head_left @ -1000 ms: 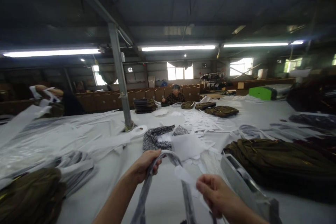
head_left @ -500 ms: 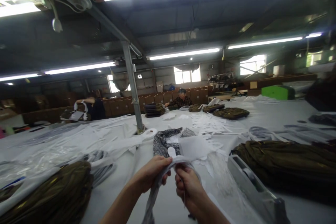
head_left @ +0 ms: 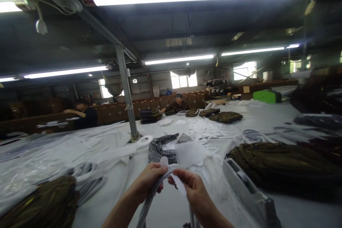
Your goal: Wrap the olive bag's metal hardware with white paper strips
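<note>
Both my hands are raised over a big white table (head_left: pixel 267 114). My left hand (head_left: pixel 150 177) is closed round a bundle of grey fabric strips (head_left: pixel 145 206) that hangs down toward me. My right hand (head_left: pixel 190 187) pinches a small white fabric piece (head_left: pixel 178 181) with a zigzag edge, held against the top of the bundle. The two hands nearly touch. Just beyond them lie a dark speckled cloth (head_left: pixel 157 148) and a white sheet (head_left: pixel 188 153).
A grey metal tool (head_left: pixel 247 194) lies at my right, beside a pile of olive-green fabric (head_left: pixel 280 160). More olive fabric (head_left: pixel 37 206) sits at the lower left. A steel post (head_left: pixel 127 96) rises from the table. Two people work at the far side.
My right hand came up from the lower right to meet the left at the top of the bundle, and now pinches the white piece there. The camera view tilted up a little.
</note>
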The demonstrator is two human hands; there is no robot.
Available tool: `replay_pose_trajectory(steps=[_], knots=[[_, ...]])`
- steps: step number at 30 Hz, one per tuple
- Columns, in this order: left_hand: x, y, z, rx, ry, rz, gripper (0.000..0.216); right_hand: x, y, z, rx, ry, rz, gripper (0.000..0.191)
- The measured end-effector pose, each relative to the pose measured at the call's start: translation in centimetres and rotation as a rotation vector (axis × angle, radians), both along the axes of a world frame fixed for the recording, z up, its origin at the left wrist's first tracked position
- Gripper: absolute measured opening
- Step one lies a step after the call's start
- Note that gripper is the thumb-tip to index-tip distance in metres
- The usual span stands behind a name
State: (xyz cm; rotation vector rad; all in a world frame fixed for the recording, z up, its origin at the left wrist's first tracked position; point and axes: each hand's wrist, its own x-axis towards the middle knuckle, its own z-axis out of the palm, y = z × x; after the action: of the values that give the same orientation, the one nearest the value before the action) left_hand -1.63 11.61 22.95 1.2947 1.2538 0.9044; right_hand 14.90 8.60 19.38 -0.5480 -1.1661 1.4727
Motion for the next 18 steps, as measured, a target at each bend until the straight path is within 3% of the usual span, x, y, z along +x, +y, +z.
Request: replay_pose_trajectory(steps=[5,11,18], knots=[[0.6,0.0,0.7,0.100,0.072,-0.010,0.048,-0.3,1.9,1.4,0.020,-0.003,-0.132,0.033],[0.4,0.7,2.8,0.381,0.139,0.169,0.036,-1.1,2.8,3.8,-0.076,0.141,-0.017,0.046],[1.0,0.3,3.9,0.263,0.034,0.291,0.029,-2.5,2.4,5.3,-0.098,-0.019,0.023,0.050]])
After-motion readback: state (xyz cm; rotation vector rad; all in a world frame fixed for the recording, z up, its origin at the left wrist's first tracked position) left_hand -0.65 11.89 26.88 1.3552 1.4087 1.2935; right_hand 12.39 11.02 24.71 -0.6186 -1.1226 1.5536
